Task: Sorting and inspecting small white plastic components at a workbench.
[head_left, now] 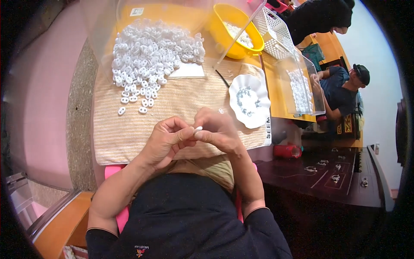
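Close to my body, above the towel's near edge, both hands meet around a small white plastic piece point(198, 128). My left hand point(169, 140) is closed, its thumb and fingertips pinching the piece from the left. My right hand point(217, 131), slightly smeared by motion, pinches it from the right. Fingers cover most of the piece, so its full shape is hidden. Beyond them lies a big heap of white oval two-holed plastic pieces point(148, 52), spilling toward me. Right of my hands, a white scalloped dish point(239, 113) holds small grey parts.
A striped tan towel point(125, 142) covers the table. Behind the dish are a thin black stick point(222, 78), a yellow basin point(237, 52) and a white perforated basket point(276, 45). A clear box point(319, 97) of white pieces stands right, beside a co-worker point(340, 88).
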Available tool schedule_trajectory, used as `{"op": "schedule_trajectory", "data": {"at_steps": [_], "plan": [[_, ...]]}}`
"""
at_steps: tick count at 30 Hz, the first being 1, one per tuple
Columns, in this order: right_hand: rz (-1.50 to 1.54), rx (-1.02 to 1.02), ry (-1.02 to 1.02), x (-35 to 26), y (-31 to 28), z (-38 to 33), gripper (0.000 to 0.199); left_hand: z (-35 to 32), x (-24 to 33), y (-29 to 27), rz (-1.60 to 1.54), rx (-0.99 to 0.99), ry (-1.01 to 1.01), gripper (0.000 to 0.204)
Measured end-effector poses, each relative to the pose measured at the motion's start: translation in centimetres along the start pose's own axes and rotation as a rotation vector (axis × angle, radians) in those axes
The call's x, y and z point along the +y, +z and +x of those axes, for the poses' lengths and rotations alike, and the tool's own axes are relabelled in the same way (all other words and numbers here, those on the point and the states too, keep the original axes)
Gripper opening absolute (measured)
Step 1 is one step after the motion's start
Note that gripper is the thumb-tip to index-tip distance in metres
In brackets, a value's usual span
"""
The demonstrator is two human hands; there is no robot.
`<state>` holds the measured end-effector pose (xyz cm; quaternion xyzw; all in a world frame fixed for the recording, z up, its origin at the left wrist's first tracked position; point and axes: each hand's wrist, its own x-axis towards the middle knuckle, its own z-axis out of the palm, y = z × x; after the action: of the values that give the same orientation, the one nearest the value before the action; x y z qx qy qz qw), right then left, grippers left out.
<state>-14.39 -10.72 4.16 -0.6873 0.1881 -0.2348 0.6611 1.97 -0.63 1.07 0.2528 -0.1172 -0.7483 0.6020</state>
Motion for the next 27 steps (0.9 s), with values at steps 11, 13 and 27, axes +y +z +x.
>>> {"op": "schedule_trajectory", "data": {"at_steps": [11, 13, 27], "plan": [[-0.642, 0.888, -0.444, -5.1, -7.3, 3.3, 0.019, 0.2, 0.2, -0.2, 0.051, 0.096, -0.013, 0.008], [-0.85, 0.973, -0.444, -6.8, -8.5, 5.0, 0.017, 0.1, 0.2, -0.4, 0.038, 0.098, -0.001, 0.008], [-0.775, 0.635, -0.204, -0.9, -12.7, 7.4, 0.016, 0.0, 0.3, -0.6, 0.037, 0.118, 0.023, 0.007]]}}
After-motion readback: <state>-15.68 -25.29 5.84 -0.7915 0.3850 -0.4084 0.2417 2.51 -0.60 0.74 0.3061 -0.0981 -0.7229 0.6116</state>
